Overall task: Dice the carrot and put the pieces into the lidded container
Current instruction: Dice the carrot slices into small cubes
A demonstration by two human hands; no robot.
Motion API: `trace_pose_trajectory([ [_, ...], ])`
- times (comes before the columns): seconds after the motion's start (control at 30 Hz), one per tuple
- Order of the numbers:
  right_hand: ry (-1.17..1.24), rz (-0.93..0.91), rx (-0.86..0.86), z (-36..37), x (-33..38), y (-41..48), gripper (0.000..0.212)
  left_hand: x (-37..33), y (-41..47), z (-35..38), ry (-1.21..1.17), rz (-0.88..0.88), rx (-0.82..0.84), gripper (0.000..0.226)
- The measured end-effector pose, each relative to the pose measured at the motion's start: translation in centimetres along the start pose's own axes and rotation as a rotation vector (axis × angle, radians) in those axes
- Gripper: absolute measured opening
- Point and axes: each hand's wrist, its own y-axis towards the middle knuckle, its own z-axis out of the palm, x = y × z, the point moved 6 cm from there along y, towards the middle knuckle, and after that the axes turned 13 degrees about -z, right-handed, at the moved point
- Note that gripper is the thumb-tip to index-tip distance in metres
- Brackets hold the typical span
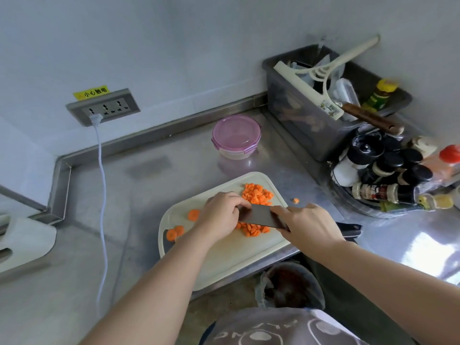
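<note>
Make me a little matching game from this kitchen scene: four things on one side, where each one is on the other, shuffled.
Things:
1. lidded container
2. knife
3. carrot rounds
4. stray carrot cube

Places:
A. on the steel counter, just off the board's right edge
B. on the left part of the cutting board, not yet diced
C. behind the board near the wall, pink lid on
D. gripped by the right hand, blade over the board

Pairs: 1-C, 2-D, 3-B, 4-A
</note>
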Motion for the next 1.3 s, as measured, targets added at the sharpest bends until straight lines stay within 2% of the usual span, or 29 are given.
trace_pose_trajectory([
  [0.1, 0.069, 0.015, -0.032, -0.4, -0.3, -0.3, 0.033, 0.0, 0.4, -1.2, -0.071, -0.034, -0.075, 0.05],
  [0.27, 0.575, 0.338, 0.079, 1.4, -1.9, -0.3, 0.031, 5.9, -0.6, -5.2, -0.322, -0.299, -0.315, 0.047],
  [0.33, 0.751, 0.398, 0.083, 1.8, -1.6, 0.4, 0.03, 8.4, -1.3, -5.1, -0.299, -0.36, -0.298, 0.042],
  [0.4, 0.855, 0.444, 0.07, 1.9, -1.4, 1.1, 0.026, 10.3, -1.9, -3.9, -0.175, -0.403, -0.213, 0.04],
  [0.53, 0.852, 0.436, 0.079, 1.4, -1.1, 2.2, 0.026, 11.5, -2.9, -2.0, 0.079, -0.396, -0.088, 0.048],
  [0.7, 0.83, 0.422, 0.122, 0.7, -0.7, 2.7, 0.026, 10.6, -3.0, -1.5, 0.296, -0.335, -0.085, 0.03],
  [0.9, 0.858, 0.424, 0.12, 0.4, -0.5, 2.4, 0.021, 10.6, -1.8, -1.2, 0.225, -0.385, -0.101, 0.021],
  [1.03, 0.873, 0.432, 0.128, 0.4, -0.6, 2.1, 0.025, 10.5, -1.8, -1.5, 0.172, -0.43, -0.107, 0.013],
  [1.13, 0.879, 0.421, 0.136, 0.3, -0.5, 2.1, 0.021, 10.4, -2.7, -2.5, 0.099, -0.438, -0.17, 0.011],
  [1.23, 0.889, 0.412, 0.132, 0.4, -0.2, 2.4, 0.01, 8.6, -3.7, -2.5, 0.147, -0.225, -0.219, 0.011],
  [1.3, 0.891, 0.405, 0.131, 0.5, 0.1, 2.6, 0.009, 6.7, -4.4, -1.0, 0.2, -0.084, -0.134, 0.011],
])
